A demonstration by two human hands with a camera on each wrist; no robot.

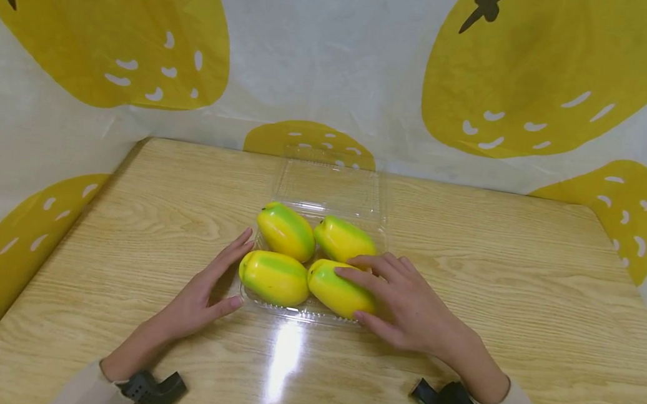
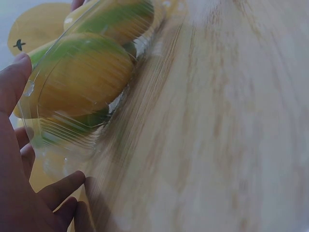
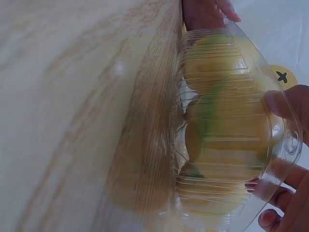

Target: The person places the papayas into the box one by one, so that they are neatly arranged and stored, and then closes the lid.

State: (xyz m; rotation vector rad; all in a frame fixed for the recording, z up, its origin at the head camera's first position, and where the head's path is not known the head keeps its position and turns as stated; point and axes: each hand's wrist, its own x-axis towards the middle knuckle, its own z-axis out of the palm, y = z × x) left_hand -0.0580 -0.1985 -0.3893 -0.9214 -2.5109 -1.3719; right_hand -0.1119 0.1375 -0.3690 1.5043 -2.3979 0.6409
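Several yellow-green, mango-like fruits sit in two rows in a clear plastic clamshell box (image 1: pixel 315 317). My right hand (image 1: pixel 407 295) holds the front right mango (image 1: pixel 342 288), its thumb at the near side and fingers over the top and far side. In the right wrist view, that thumb (image 3: pixel 277 104) meets the fruit just above the box rim. My left hand (image 1: pixel 204 294) is at the box's left side with fingers extended and nothing gripped, next to the front left mango (image 1: pixel 274 278). Behind these are the back left mango (image 1: pixel 286 232) and back right mango (image 1: pixel 346 239).
The box's clear lid (image 1: pixel 330 187) lies folded open toward the table's back edge. The wooden table (image 1: pixel 521 272) extends on both sides of the box. A white cloth with yellow fruit prints (image 1: pixel 333 59) hangs behind it. Each wrist wears a black camera mount (image 1: pixel 152 390).
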